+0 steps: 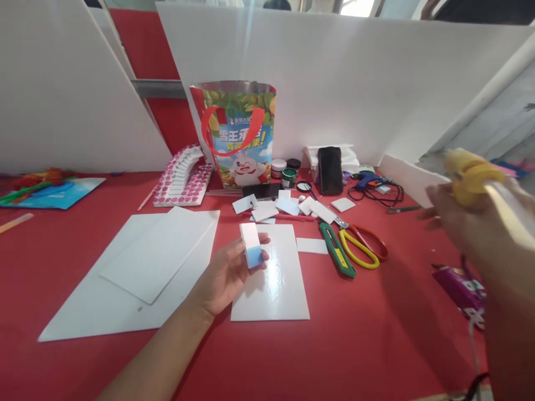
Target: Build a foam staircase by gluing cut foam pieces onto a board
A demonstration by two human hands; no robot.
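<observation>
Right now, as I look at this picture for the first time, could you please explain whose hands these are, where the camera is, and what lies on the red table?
There is no machine here. The camera sits on a person's head and looks down, so both hands are that person's own. The left hand holds a small white block with a blue end. The right hand, blurred at the edge, grips a yellow glue gun. On the red table lie white foam sheets, a glossy white card, small cut white pieces, a green utility knife, scissors and a colourful paper bag.
</observation>
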